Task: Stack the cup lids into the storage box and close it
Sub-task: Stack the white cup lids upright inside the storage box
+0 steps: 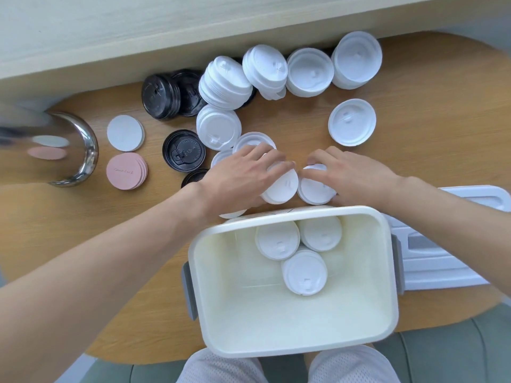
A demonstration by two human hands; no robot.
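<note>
White lid stacks (280,186) sat just beyond the storage box (293,283); your left hand (243,172) and right hand (351,175) each seemingly gripped one. Loading was underway; next, lift them over its rim.

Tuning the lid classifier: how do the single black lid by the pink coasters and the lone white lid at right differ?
The black lid is black with raised lettering; the white lid is plain white. The black one looks smaller and sits left of the hands; the white one sits beyond the right hand. Both lie singly, flat on the table.
</note>
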